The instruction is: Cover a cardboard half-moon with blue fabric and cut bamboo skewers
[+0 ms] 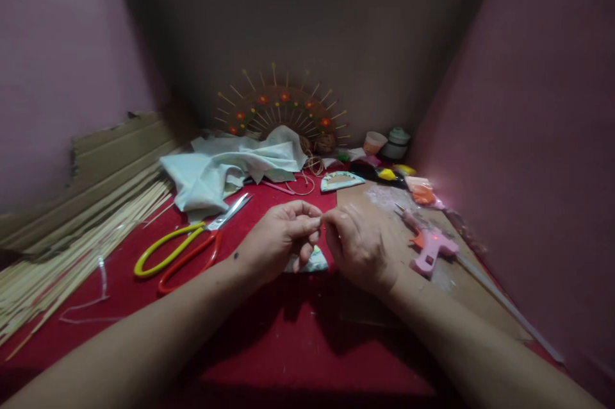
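Both hands meet over the middle of the red cloth-covered tabletop (298, 338). The left hand (281, 239) has its fingers curled, thumb and forefinger pressed together at the tips, and the right hand (358, 245) pinches at the same spot, so the fingertips of the two touch (whatever sits between them is too small to make out). Just beneath the hands, partly hidden by them, lies a small pale patterned fabric piece (314, 261) on the red cloth.

To the left of the left hand rest large scissors with one yellow and one red loop handle (185, 245), blades pointing toward a crumpled white cloth (230, 168). Farther left, a bundle of thin pale bamboo sticks (72, 249) lies along a sheet of brown corrugated cardboard (115, 146). To the right, a pink hot-glue gun (427, 245) lies on a flat brown cardboard board (384, 204), near the right hand but apart from it. At the back stands a brown half-round fan with red flowers and pin-tipped spokes (281, 108), with a small half-round fabric piece (341, 181) before it.
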{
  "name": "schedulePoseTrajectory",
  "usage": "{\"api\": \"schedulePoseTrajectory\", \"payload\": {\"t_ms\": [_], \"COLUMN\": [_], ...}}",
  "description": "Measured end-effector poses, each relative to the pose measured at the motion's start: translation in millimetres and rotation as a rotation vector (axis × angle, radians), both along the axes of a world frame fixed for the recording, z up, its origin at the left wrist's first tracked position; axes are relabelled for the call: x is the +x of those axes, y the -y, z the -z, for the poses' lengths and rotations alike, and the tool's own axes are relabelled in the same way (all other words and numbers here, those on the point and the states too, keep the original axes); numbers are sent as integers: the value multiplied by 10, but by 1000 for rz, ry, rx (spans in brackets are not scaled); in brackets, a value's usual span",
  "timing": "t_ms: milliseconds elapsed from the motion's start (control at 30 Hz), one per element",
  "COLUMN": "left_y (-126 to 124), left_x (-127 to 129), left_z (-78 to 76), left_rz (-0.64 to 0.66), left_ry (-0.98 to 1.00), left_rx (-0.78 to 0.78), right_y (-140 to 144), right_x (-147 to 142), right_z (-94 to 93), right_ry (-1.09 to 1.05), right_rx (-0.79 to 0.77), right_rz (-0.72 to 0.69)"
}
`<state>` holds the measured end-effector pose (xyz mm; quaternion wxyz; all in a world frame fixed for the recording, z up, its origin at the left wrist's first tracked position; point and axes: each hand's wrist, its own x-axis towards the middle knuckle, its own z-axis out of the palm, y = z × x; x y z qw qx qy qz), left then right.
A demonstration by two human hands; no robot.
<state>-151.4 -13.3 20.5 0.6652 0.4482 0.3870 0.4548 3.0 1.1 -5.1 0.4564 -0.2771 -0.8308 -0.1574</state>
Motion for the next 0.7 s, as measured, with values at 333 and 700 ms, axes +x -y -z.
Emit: {"api": "schedulePoseTrajectory", "payload": {"t_ms": [333,700], "left_y": [-115,-42], "left_x": [-111,-86], "left_z": [-54,-39], "left_rz": [-225,-104], "left_ry": [98,-247], "left_rx": [33,276], "right_y": [98,26], "right_x": [-39,-35], "right_z": [10,0], "right_ry": [-22,-481], "right_rx": [17,-677], "right_rz": [-22,-216]}}
